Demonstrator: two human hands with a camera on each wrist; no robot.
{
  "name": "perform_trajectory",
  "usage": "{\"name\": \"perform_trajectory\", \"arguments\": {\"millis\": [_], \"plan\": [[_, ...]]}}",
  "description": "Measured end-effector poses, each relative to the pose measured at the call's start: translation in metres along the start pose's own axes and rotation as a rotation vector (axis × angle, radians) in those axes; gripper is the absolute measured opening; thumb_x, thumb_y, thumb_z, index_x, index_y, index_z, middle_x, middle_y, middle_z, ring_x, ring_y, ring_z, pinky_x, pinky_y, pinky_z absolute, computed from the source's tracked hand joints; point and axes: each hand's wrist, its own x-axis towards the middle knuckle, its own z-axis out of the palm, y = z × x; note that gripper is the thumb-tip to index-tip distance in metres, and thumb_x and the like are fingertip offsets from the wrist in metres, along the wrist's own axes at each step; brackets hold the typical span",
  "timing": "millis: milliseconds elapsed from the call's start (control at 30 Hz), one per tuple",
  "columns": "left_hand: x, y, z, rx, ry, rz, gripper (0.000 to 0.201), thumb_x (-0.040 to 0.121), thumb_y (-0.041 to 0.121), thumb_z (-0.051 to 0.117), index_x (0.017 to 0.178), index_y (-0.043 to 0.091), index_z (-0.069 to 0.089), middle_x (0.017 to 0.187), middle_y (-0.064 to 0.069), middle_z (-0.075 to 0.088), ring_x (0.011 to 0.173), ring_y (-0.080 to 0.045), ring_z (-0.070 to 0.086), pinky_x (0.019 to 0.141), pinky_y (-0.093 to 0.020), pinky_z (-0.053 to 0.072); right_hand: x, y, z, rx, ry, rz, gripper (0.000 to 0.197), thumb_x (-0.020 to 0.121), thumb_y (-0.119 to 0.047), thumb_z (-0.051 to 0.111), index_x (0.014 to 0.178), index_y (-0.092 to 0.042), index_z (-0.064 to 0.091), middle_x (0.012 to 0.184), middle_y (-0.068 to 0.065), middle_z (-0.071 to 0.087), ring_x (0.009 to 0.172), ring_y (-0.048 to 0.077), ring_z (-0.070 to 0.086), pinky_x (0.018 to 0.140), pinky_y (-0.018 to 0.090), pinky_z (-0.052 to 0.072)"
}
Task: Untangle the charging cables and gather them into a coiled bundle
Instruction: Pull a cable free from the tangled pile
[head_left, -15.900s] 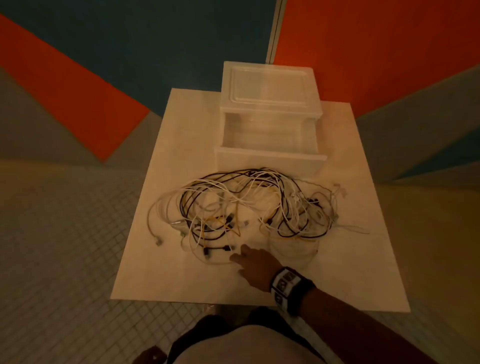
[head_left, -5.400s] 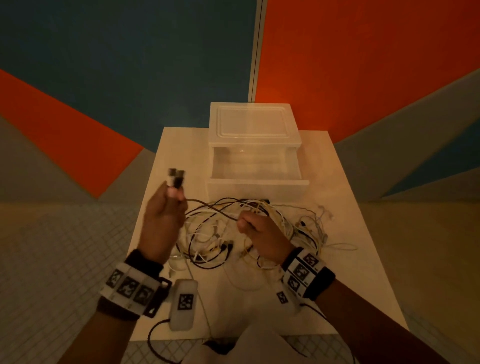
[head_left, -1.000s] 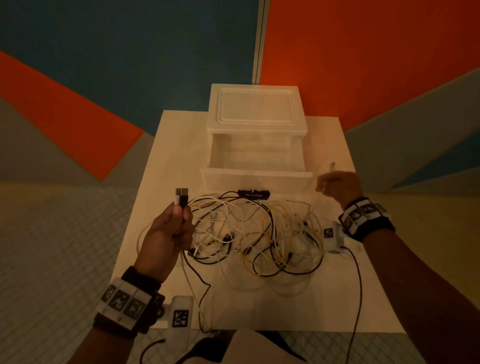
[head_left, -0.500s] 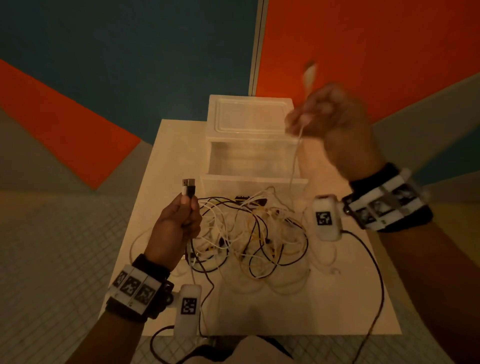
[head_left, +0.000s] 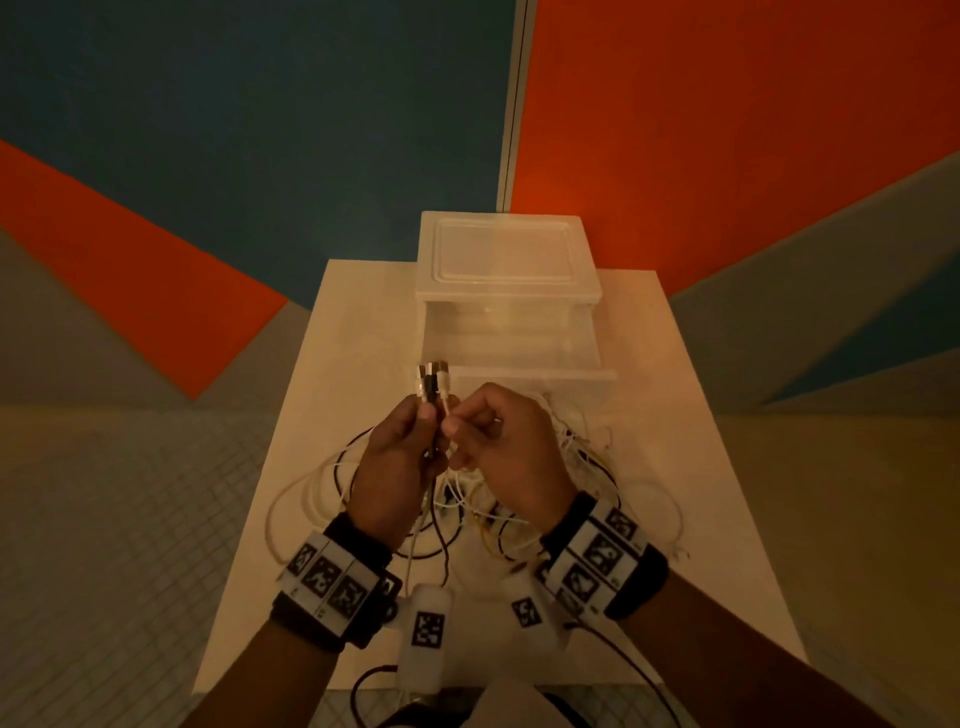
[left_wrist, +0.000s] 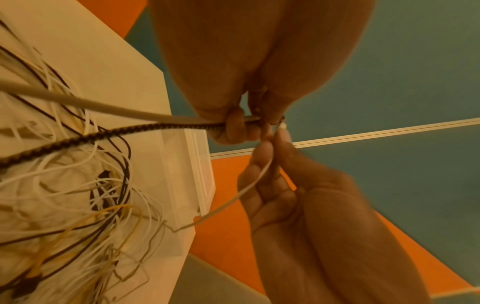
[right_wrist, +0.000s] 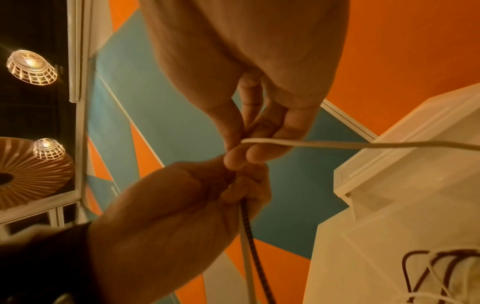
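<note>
Gathering the plug ends (head_left: 432, 382) into one hand is the step judged to be in hand. Three connectors are seen upright side by side above the left hand (head_left: 397, 460), whose fingers are curled round at least two cables: a thicker white one and a braided dark one (left_wrist: 78, 136), both trailing down to the heap. The right hand (head_left: 501, 449) is held just beside it, touching it at the fingertips, with thumb and forefinger pinched on a thin white cable (right_wrist: 337, 144) close under its plug. The rest of the charging cables (head_left: 519, 499) lie as a loose tangle of white, black and yellowish strands on the bench (head_left: 343, 322), in front of a translucent drawer box (head_left: 506, 257) whose drawer stands pulled out.

To do this well, the third plug should be levelled with the other two and passed fully under the left thumb before the right pinch is released. The left grip is best kept firm but near the plugs, so that the tips stay aligned. Each strand should then be drawn through slowly, one at a time, and slack fed from the heap; a hard pull would probably tighten the crossings below. Whether the thin cable is already free of the heap cannot be told.
</note>
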Motion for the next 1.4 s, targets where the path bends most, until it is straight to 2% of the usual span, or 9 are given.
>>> {"name": "perform_trajectory", "arguments": {"millis": [67, 200, 400, 533, 733, 867, 967, 1100, 1400], "plan": [[-0.002, 0.000, 0.002, -0.028, 0.002, -0.008, 0.037, 0.104, 0.017, 0.038, 0.115, -0.015, 0.052, 0.091, -0.015, 0.062, 0.070, -0.015, 0.060, 0.057, -0.024, 0.047, -0.005, 0.003, 0.006, 0.007, 0.021, 0.011, 0.007, 0.086, -0.009, 0.070, 0.082, -0.007, 0.064, 0.071, 0.001, 0.071, 0.064, 0.010, 0.070, 0.061, 0.041, 0.061], [-0.005, -0.003, -0.002, -0.054, -0.024, -0.020, 0.039, 0.102, 0.022, 0.041, 0.117, -0.009, 0.059, 0.103, -0.026, 0.064, 0.079, -0.019, 0.062, 0.064, -0.028, 0.047, -0.008, 0.003, 0.007, 0.000, 0.022, 0.022, 0.007, 0.084, -0.006, 0.072, 0.080, -0.004, 0.066, 0.081, -0.013, 0.069, 0.050, 0.014, 0.066, 0.048, 0.022, 0.052], [-0.009, -0.006, 0.002, -0.011, 0.010, -0.005, 0.030, 0.098, 0.025, 0.043, 0.094, -0.001, 0.058, 0.085, -0.011, 0.062, 0.074, -0.019, 0.054, 0.067, -0.033, 0.041, -0.013, 0.018, 0.005, -0.081, 0.026, -0.036, 0.016, 0.086, -0.014, 0.072, 0.076, -0.019, 0.059, 0.074, -0.005, 0.067, 0.052, 0.006, 0.061, 0.049, 0.017, 0.045], [-0.008, 0.002, -0.001, -0.158, 0.051, 0.013, 0.029, 0.104, 0.016, 0.031, 0.083, 0.008, 0.047, 0.068, -0.006, 0.051, 0.067, -0.022, 0.055, 0.081, -0.042, 0.051, -0.020, 0.054, -0.015, -0.337, -0.147, -0.144, 0.022, 0.100, -0.026, 0.049, 0.085, -0.013, 0.059, 0.072, -0.008, 0.059, 0.063, 0.003, 0.054, 0.059, 0.019, 0.041], [0.000, 0.020, -0.031, -0.245, 0.065, 0.016, 0.027, 0.104, 0.017, 0.031, 0.080, 0.017, 0.044, 0.062, 0.003, 0.029, 0.051, -0.009, 0.022, 0.051, -0.024, 0.023, -0.002, 0.143, -0.082, -0.870, -0.142, -0.103, 0.016, 0.091, -0.016, 0.048, 0.084, -0.029, 0.054, 0.084, -0.005, 0.059, 0.079, 0.023, 0.056, 0.076, 0.039, 0.047], [-0.005, 0.008, -0.021, 0.059, 0.056, 0.050, 0.027, 0.106, 0.015, 0.031, 0.088, 0.006, 0.050, 0.066, -0.002, 0.050, 0.049, -0.010, 0.021, 0.047, -0.024, 0.019, 0.022, 0.105, -0.085, -0.722, 0.013, -0.165, 0.028, 0.098, -0.032, 0.039, 0.086, -0.018, 0.061, 0.083, 0.000, 0.060, 0.079, 0.021, 0.057, 0.070, 0.031, 0.042], [-0.005, -0.004, -0.008, 0.254, 0.013, 0.078, 0.036, 0.105, 0.022, 0.033, 0.106, 0.001, 0.062, 0.052, 0.005, 0.033, 0.048, -0.009, 0.017, 0.046, -0.023, 0.018, 0.033, 0.055, -0.063, -0.739, -0.086, -0.327, 0.024, 0.099, -0.026, 0.042, 0.089, -0.017, 0.061, 0.082, -0.001, 0.057, 0.079, 0.022, 0.055, 0.071, 0.037, 0.044], [0.001, -0.006, 0.006, 0.311, -0.007, 0.093, 0.027, 0.105, 0.013, 0.033, 0.089, -0.002, 0.050, 0.048, 0.008, 0.043, 0.042, -0.001, 0.032, 0.047, -0.018, 0.030, 0.029, 0.027, -0.043, -0.700, -0.238, -0.391, 0.018, 0.097, -0.016, 0.045, 0.085, -0.013, 0.057, 0.081, 0.000, 0.046, 0.079, 0.022, 0.049, 0.069, 0.037, 0.041], [0.004, 0.012, -0.020, 0.098, 0.093, 0.141, 0.025, 0.104, 0.010, 0.034, 0.084, 0.012, 0.048, 0.067, -0.002, 0.031, 0.050, -0.005, 0.025, 0.045, -0.018, 0.025, 0.045, 0.097, -0.081, -0.640, -0.282, -0.202, 0.022, 0.090, -0.003, 0.041, 0.076, -0.019, 0.044, 0.075, -0.002, 0.047, 0.070, 0.018, 0.043, 0.068, 0.037, 0.039]]}}
